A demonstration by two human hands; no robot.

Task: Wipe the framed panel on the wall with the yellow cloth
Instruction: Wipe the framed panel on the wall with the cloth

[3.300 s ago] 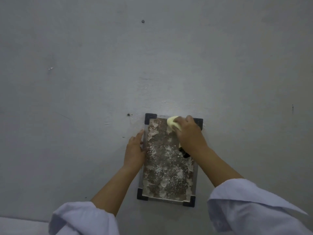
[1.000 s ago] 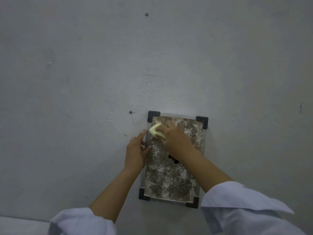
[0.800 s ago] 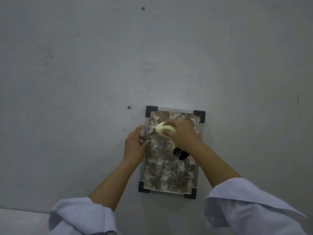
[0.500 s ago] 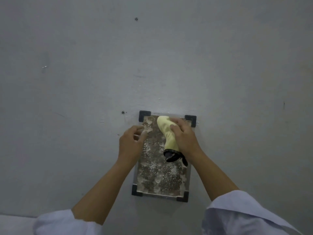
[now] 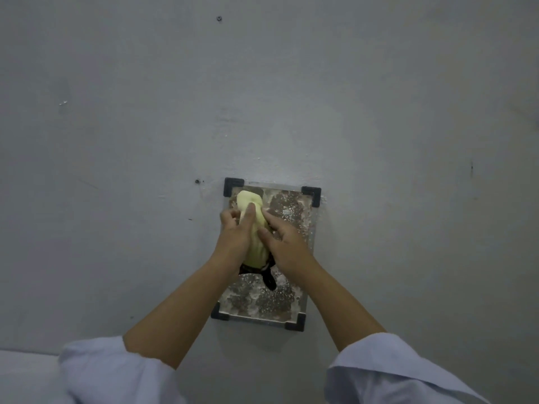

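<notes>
The yellow cloth [image 5: 254, 228] is bunched into a long roll lying against the upper left part of the framed panel [image 5: 287, 225], its pale tip near the top-left black corner bracket [image 5: 232, 186] and a dark trim or strap [image 5: 269, 279] dangling from its lower end over the panel's middle. Both hands are on it: the left hand [image 5: 234, 234] has its fingers curled over the roll from the left, and the right hand [image 5: 284, 243] clasps it from the right with its fingers bent round the fabric. It looks to me like a regrip or refolding of the cloth rather than a stroke, done against the panel so that the cloth has a backing. The panel's speckled, whitish-blotched face shows on the right side and along the bottom, so plenty seems left to wipe. The panel hangs on a plain grey wall [image 5: 379, 112], with raised brackets at all four corners that a stroke could catch on. A small screw [image 5: 197, 181] sits just left of the top edge; otherwise the wall around leaves free room for the arms.
</notes>
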